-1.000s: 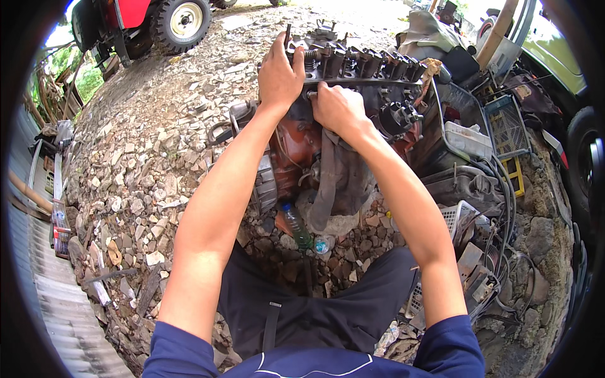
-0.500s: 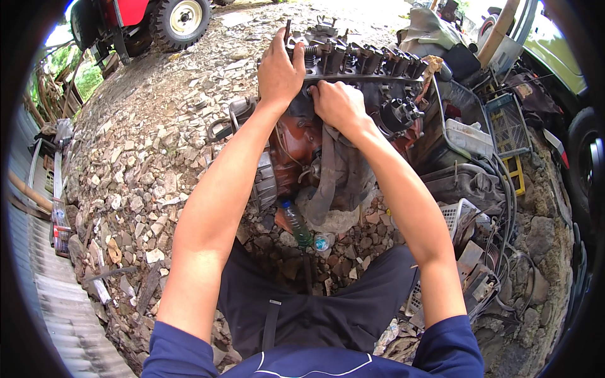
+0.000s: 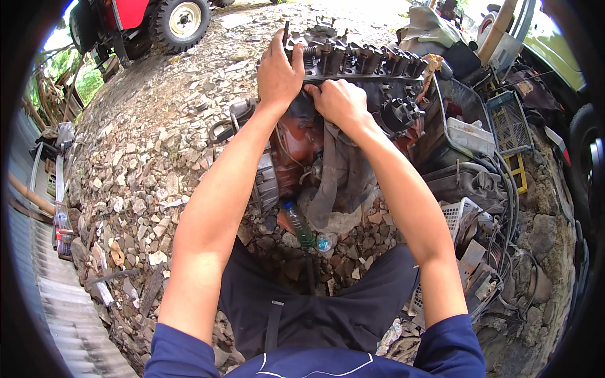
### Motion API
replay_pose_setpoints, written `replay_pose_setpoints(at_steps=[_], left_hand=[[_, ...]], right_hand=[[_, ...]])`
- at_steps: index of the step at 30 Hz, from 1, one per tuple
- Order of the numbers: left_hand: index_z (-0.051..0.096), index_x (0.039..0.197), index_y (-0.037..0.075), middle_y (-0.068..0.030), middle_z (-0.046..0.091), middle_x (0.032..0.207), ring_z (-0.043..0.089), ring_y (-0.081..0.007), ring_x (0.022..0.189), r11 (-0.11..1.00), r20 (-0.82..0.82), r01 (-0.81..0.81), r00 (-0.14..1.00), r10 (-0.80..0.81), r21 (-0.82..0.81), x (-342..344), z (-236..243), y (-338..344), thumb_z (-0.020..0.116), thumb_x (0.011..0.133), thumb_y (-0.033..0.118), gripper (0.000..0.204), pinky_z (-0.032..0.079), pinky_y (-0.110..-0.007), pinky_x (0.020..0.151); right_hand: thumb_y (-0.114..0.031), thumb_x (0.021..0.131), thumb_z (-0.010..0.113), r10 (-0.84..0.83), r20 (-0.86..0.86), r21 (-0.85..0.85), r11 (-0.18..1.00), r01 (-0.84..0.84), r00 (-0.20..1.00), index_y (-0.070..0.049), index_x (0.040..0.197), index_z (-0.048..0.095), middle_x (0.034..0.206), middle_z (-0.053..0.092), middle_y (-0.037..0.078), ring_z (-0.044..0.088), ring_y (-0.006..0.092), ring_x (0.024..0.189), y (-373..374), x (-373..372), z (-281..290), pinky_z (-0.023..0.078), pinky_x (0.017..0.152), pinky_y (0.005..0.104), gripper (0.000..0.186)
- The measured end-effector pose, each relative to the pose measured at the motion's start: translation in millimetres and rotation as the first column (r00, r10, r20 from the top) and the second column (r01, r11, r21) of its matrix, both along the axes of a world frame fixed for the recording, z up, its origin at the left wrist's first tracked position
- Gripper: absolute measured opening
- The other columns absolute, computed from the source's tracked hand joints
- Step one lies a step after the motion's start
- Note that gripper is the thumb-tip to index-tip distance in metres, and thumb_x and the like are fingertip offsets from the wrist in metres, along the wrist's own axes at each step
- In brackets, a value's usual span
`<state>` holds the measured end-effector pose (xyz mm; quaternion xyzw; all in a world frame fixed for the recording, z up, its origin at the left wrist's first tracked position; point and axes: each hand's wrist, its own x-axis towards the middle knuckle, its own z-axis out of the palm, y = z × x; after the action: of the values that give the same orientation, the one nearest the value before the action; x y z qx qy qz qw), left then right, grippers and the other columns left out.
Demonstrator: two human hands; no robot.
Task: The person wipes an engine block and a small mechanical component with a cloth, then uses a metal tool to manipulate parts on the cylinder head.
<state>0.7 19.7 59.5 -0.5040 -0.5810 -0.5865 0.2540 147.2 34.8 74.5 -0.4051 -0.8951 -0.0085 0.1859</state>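
Note:
In front of me stands an engine block [image 3: 302, 135], rusty orange and greasy black, with a cylinder head [image 3: 368, 63] carrying a row of rocker arms and springs along its top. My left hand [image 3: 280, 75] rests against the head's left end, thumb apart and fingers stretched upward; some fingertips are hidden. Just below the head's lower edge, my right hand [image 3: 340, 103] is closed with curled fingers against the block's side. What it grips cannot be made out. A dirty grey rag [image 3: 331, 170] hangs down the block beneath it. A black distributor cap [image 3: 401, 114] sits to its right.
Broken stones [image 3: 138, 183] cover the ground. A green plastic bottle [image 3: 299, 225] lies below the engine. To the right are a metal tub [image 3: 447, 126], crates [image 3: 509, 123], cables and scrap parts. Corrugated sheet [image 3: 63, 302] borders the left; a red vehicle [image 3: 129, 12] stands far left.
My right thumb and fingers have shifted slightly at the block's side, covering the small round part seen earlier by the thumb. My left hand stays nearly in place.

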Motion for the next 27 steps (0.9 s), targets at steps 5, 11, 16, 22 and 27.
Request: replay_pose_setpoints(at_steps=[5,11,16,22,27], left_hand=[[0.046,0.135,-0.002,-0.0281,0.063,0.117,0.061,-0.0448,0.107,1.000,-0.013,-0.004,1.000,0.004,0.016,1,1,3,0.055,0.097,0.032,0.051,0.050,-0.049,0.092],[0.046,0.136,-0.002,-0.0284,0.062,0.121,0.060,-0.0447,0.110,1.000,0.009,0.009,1.000,-0.009,-0.008,-1,0,-1,0.054,0.098,0.033,0.052,0.049,-0.049,0.094],[0.045,0.137,-0.001,-0.0283,0.061,0.124,0.060,-0.0444,0.112,1.000,0.017,0.004,1.000,-0.004,-0.028,2,1,0,0.054,0.098,0.034,0.053,0.049,-0.048,0.096],[0.045,0.137,-0.002,-0.0284,0.061,0.123,0.060,-0.0441,0.112,1.000,0.009,0.009,1.000,-0.009,-0.018,1,1,0,0.054,0.098,0.034,0.053,0.049,-0.048,0.095],[0.046,0.136,-0.002,-0.0285,0.062,0.120,0.060,-0.0446,0.110,1.000,0.013,0.003,1.000,-0.002,-0.029,2,1,-2,0.054,0.098,0.033,0.052,0.049,-0.049,0.094]], right_hand=[[-0.044,0.096,0.054,0.055,-0.006,0.130,0.990,-0.054,0.998,0.000,0.087,0.073,0.080,0.069,0.026,0.070,0.0418,0.077,9,3,-14,0.056,0.071,0.0496,0.049],[-0.035,0.094,0.059,0.021,0.009,0.028,0.999,-0.022,1.000,0.000,0.084,0.074,0.079,0.071,0.024,0.072,0.0392,0.076,1,-1,-3,0.057,0.071,0.0473,0.040],[-0.038,0.095,0.057,0.062,-0.020,0.136,0.989,-0.059,0.998,0.000,0.080,0.074,0.076,0.070,0.023,0.071,0.0392,0.074,5,4,-15,0.057,0.069,0.0468,0.044],[-0.036,0.094,0.058,0.062,-0.057,0.084,0.995,-0.057,0.996,0.001,0.081,0.072,0.077,0.070,0.023,0.071,0.0395,0.073,6,0,-12,0.057,0.068,0.0470,0.042],[-0.036,0.096,0.056,0.064,-0.044,0.149,0.987,-0.057,0.997,0.000,0.080,0.071,0.074,0.069,0.025,0.070,0.0408,0.071,3,3,-11,0.057,0.067,0.0482,0.042]])
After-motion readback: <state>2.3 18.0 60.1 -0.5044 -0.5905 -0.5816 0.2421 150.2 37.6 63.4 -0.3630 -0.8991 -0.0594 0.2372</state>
